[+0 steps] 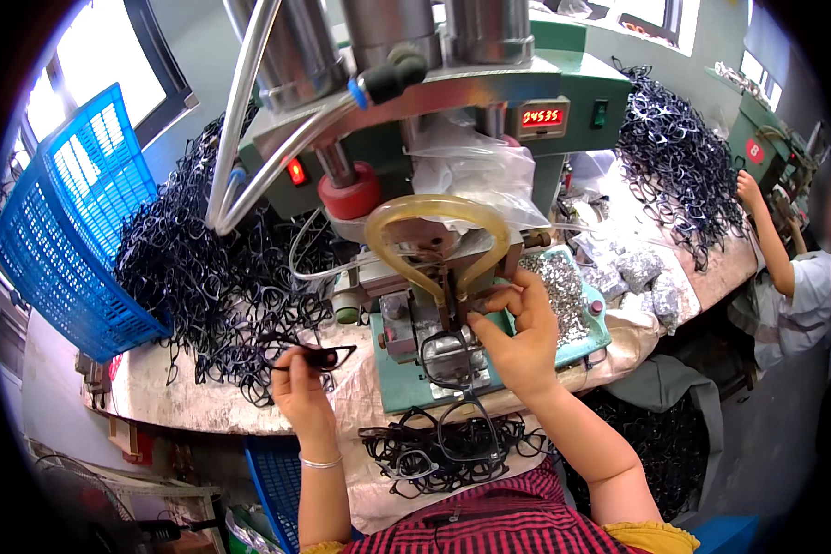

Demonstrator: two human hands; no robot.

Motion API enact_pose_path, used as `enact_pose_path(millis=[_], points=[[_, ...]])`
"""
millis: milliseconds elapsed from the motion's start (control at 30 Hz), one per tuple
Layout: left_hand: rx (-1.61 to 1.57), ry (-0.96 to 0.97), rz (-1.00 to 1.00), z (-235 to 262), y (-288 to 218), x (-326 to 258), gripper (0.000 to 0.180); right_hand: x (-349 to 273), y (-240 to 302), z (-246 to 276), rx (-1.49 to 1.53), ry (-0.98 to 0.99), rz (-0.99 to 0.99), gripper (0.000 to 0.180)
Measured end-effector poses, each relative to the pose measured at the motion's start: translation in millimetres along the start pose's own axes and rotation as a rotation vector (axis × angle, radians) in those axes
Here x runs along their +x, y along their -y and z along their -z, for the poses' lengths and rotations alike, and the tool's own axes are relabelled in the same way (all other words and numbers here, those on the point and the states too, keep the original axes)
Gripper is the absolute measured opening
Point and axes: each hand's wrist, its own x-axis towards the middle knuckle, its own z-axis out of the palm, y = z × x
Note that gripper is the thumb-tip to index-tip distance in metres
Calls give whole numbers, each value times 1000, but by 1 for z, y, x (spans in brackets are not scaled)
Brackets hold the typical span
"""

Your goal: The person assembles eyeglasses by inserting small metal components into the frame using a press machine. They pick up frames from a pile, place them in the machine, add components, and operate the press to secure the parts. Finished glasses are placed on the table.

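Note:
Between the fingertips of my left hand (pixel 299 392) is a black spectacle frame (pixel 342 355), raised in front of the pile on the left. My right hand (pixel 524 340) is at the machine's jig (pixel 425 319), thumb and forefinger closed at the upper end of another dark spectacle frame (pixel 468 429). That frame's two rims hang down one below the other, in front of the green machine base. The exact grip is partly hidden by the fingers and the jig. A yellowish looped tube (pixel 439 210) arches just above my right fingers.
Piles of black frames lie left (pixel 194 268) and right (pixel 679 157), and a smaller heap (pixel 415 452) sits at my lap. A blue basket (pixel 78 226) leans at left. A tray of small metal parts (pixel 559 286) is beside my right hand. Another person's hand (pixel 750 192) reaches in at right.

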Motion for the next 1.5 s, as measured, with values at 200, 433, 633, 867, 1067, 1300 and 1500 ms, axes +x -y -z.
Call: enact_pose_path(millis=[200,433,633,867,1067,1300,1500], points=[[370,449,-566,-99,-90,31,17,-1,8,-9,209,76,-54,63],[443,577,-581,-113,-84,18,11,-9,27,10,95,187,-116,51],[604,999,-741,-116,-48,-7,30,-2,-41,93,-1065,61,44,22],[581,957,-745,-109,-39,-7,28,-2,-60,92,-964,102,292,13],[744,824,-676,-97,-47,-49,35,24,-70,90,-1026,232,424,13],[1261,-266,-806,-5,-137,-19,6,-19,-88,112,-47,-388,-173,16],[1687,77,-509,47,-85,57,11,13,-81,62,7,-241,-128,11]])
